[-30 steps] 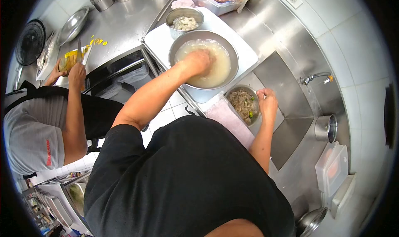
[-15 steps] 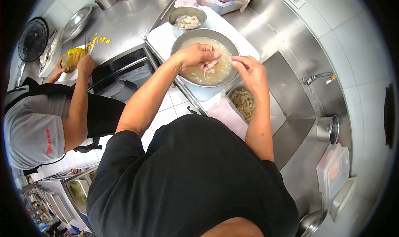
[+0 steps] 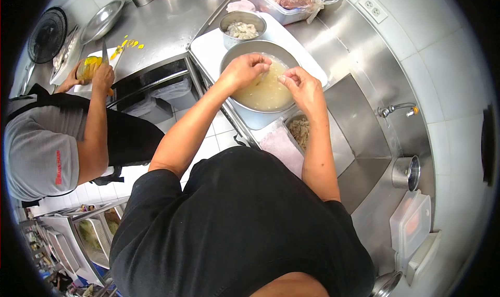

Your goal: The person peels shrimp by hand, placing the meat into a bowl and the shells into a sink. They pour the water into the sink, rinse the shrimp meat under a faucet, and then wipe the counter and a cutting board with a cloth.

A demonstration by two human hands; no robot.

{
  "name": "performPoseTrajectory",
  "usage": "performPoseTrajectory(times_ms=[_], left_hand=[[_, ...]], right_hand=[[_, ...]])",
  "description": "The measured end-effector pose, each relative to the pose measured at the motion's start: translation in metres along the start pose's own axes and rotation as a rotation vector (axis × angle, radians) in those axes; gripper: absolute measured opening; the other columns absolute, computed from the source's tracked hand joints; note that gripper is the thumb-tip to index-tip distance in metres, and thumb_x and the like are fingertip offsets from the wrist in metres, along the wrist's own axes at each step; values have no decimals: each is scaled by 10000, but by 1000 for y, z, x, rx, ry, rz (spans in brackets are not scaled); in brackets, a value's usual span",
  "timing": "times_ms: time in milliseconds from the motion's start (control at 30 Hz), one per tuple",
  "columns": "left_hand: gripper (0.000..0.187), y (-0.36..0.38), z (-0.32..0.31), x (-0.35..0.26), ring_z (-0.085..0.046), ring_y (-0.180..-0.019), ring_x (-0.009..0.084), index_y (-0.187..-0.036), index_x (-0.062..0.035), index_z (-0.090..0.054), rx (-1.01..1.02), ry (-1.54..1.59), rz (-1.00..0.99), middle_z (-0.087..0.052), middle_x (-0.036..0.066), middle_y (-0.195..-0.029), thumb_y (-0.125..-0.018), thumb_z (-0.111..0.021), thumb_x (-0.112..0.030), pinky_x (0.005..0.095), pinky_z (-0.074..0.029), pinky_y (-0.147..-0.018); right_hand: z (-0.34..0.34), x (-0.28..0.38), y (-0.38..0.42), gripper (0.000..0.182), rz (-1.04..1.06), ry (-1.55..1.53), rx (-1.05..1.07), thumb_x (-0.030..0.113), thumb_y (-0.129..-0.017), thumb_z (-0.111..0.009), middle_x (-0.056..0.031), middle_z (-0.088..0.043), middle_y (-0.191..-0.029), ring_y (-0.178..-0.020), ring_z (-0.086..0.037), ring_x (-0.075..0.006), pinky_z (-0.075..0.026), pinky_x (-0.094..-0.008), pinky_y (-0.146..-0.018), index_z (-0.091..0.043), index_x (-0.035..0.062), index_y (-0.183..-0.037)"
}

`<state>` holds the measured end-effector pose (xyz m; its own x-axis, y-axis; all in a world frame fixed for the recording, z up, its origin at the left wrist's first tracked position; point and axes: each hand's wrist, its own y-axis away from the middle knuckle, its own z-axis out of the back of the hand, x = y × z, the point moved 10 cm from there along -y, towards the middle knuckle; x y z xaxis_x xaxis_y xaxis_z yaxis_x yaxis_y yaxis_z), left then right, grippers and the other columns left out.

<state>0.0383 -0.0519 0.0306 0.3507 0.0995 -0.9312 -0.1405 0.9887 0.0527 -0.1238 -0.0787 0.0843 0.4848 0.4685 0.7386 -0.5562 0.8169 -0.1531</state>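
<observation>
Fingers of left hand point(image 3: 244, 70) and right hand point(image 3: 302, 87) pinching over steel bowl point(image 3: 229, 62), no legible writing

The only lettering in view is a small red print on the grey shirt sleeve point(image 3: 56, 168) of the co-worker at the left, and it is too small and blurred to read. No label, brand, number or sign can be made out anywhere else in the head view.
</observation>
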Motion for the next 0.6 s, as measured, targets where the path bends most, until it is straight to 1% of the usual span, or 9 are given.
performPoseTrajectory(times_ms=[33,167,200,300,333,367,533,567,600], left_hand=[[250,3,7,-8,-675,-880,228,-1092,-100,-711,-80,-346,-59,-687,70,-1008,-909,-646,-259,348,-546,-824],[277,5,-27,8,-615,-1112,286,-1060,-177,-751,41,-1028,-151,-677,87,-1133,-868,-620,-328,424,-469,-965],[280,5,-31,15,-577,-1167,283,-1054,-191,-755,32,-1182,-89,-669,87,-1157,-876,-603,-344,464,-458,-945],[282,14,-35,2,-582,-1153,296,-1043,-183,-754,102,-1243,-126,-679,85,-1134,-871,-618,-359,485,-464,-901],[313,16,-32,-5,-638,-1052,284,-1049,-162,-744,65,-1263,-161,-706,110,-1019,-860,-635,-386,476,-464,-880],[320,18,-29,-7,-652,-1010,288,-1045,-151,-742,73,-1191,-169,-708,118,-978,-859,-640,-391,473,-468,-877],[342,19,-15,-8,-692,-853,317,-1040,-122,-730,29,-773,-164,-709,154,-864,-856,-667,-402,453,-490,-863],[342,19,-15,-7,-690,-875,317,-1049,-122,-726,49,-736,-144,-712,154,-882,-856,-670,-399,448,-494,-863],[343,20,-16,-9,-688,-897,317,-1058,-122,-723,69,-699,-125,-715,154,-900,-856,-674,-395,443,-498,-862]], right_hand=[[0,1,-7,192,74,116,14,194,-821,-705,-140,-695,-889,-906,-653,-268,-495,-398,-812,-699,34,-927],[-39,7,-26,160,318,645,127,213,-801,-674,-132,-678,-888,-970,-609,-298,-448,-446,-873,-738,84,-870],[-51,5,-25,150,344,742,156,213,-803,-667,-129,-677,-898,-988,-601,-298,-440,-446,-885,-744,99,-862],[-72,-1,-29,138,409,935,198,216,-801,-662,-135,-672,-905,-998,-591,-312,-437,-447,-889,-760,127,-841],[-71,-1,-32,138,421,935,190,219,-794,-669,-147,-670,-891,-972,-598,-327,-450,-448,-869,-761,125,-835],[-70,-1,-35,139,434,935,185,223,-787,-677,-159,-669,-877,-946,-605,-342,-464,-449,-850,-762,122,-829],[-20,24,-81,223,245,446,225,276,-780,-716,-201,-680,-792,-765,-649,-371,-507,-447,-727,-750,77,-874],[-14,27,-90,245,195,356,227,287,-781,-722,-207,-682,-778,-732,-654,-374,-510,-447,-706,-745,66,-884],[-8,33,-98,246,148,389,200,289,-813,-704,-193,-692,-784,-735,-675,-341,-509,-434,-719,-737,59,-894]])
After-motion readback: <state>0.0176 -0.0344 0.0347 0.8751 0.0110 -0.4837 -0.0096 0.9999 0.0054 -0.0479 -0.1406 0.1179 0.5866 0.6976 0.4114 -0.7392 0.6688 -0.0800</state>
